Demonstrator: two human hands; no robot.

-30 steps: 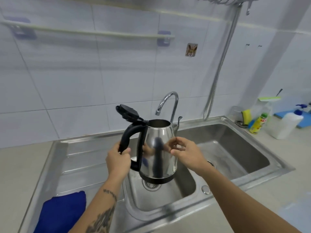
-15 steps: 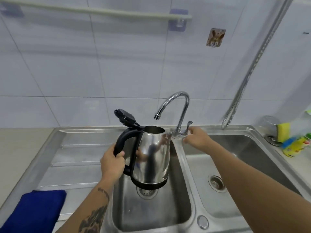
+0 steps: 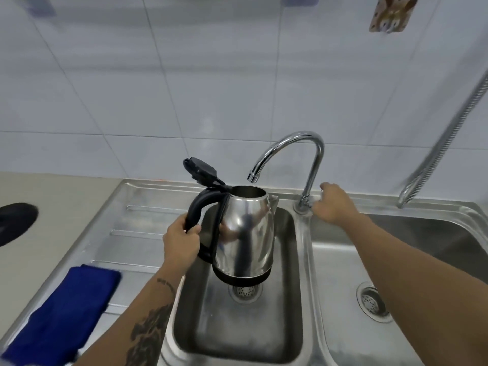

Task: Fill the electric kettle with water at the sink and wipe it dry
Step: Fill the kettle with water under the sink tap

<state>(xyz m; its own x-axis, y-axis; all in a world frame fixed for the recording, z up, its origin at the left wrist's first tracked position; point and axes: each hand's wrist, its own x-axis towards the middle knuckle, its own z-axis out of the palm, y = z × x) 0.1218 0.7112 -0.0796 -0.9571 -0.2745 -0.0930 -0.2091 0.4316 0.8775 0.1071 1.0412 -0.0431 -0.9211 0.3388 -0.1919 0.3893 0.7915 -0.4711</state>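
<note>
A shiny steel electric kettle (image 3: 247, 233) with a black handle and base hangs over the small left basin (image 3: 286, 326) of the sink. Its black lid (image 3: 200, 170) stands flipped open. My left hand (image 3: 181, 243) grips the handle. The chrome gooseneck faucet (image 3: 298, 149) curves above, its spout just above and right of the kettle's mouth. No water runs from it. My right hand (image 3: 334, 204) is closed on the faucet lever at the tap's base, which it mostly hides. A folded blue cloth (image 3: 66, 310) lies on the drainboard at lower left.
A second, larger basin (image 3: 412, 260) with a drain (image 3: 373, 302) lies to the right. A flexible metal hose (image 3: 443, 146) hangs at the right wall. A black round object (image 3: 14, 223) sits on the counter at the far left. White tiled wall behind.
My right hand left the kettle's body and went to the faucet lever. The kettle moved under the spout, and my view came closer and lower over the sink.
</note>
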